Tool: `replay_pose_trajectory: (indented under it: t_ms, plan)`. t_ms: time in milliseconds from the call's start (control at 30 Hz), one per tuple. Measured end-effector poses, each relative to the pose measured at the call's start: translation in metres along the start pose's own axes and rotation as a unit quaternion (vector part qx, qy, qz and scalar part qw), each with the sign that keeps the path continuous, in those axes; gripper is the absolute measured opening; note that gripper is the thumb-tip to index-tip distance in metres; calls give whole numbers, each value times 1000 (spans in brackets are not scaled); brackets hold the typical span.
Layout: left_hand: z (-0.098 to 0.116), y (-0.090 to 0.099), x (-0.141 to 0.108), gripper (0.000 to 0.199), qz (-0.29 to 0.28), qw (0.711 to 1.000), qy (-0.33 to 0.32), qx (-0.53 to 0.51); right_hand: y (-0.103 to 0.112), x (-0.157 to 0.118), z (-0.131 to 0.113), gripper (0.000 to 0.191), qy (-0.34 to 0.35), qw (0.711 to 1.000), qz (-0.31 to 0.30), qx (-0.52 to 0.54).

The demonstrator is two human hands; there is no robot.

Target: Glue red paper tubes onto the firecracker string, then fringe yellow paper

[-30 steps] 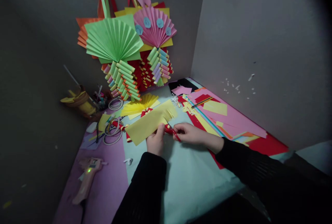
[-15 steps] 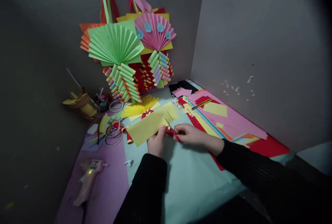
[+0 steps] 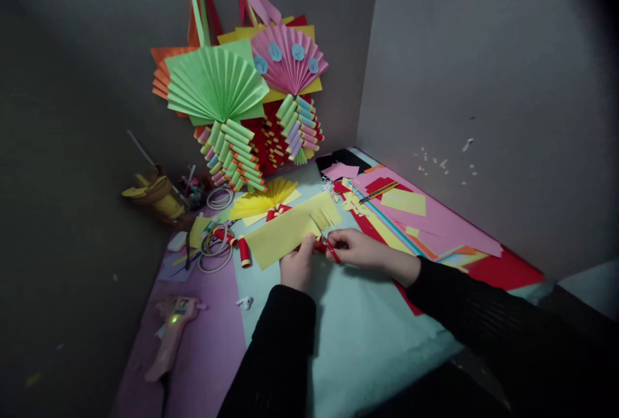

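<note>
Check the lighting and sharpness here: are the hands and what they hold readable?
Head view: dim overall, corners vignetted dark, wide-angle bend at the edges. The centre is lit enough: left hand on the yellow paper, right hand on the red scissors. The blades are small and soft; the glue gun sits in shadow.

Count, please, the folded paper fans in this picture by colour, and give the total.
Green fan: 1
Pink fan: 1
Yellow fan: 1
Orange fan, partly hidden behind the green one: 1
Total: 4

The left hand holds a flat yellow sheet, which is not counted; the right hand holds red scissors at its fringed edge.
</note>
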State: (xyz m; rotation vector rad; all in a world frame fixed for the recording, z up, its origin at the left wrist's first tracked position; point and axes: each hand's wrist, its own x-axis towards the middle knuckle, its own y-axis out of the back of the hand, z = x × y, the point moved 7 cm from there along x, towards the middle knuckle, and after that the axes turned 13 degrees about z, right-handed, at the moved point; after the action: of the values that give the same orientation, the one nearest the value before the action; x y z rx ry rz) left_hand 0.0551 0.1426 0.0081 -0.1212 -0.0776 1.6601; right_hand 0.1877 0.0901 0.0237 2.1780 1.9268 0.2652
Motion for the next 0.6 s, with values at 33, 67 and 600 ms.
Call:
replay_pose_trajectory:
  t_ms: [33,67,600]
  plan:
    - [0,-1,0,17,-10,1000,-3,10,0,0,0,28,2,1000,2,-2]
    - [-1,-2,-1,16,-16,1000,-5,18,1,0,1,29,4,1000,4,-3]
    - [2,-6,-4,20,-32,999,-5,27,4,-1,-2,30,3,1000,11,-29]
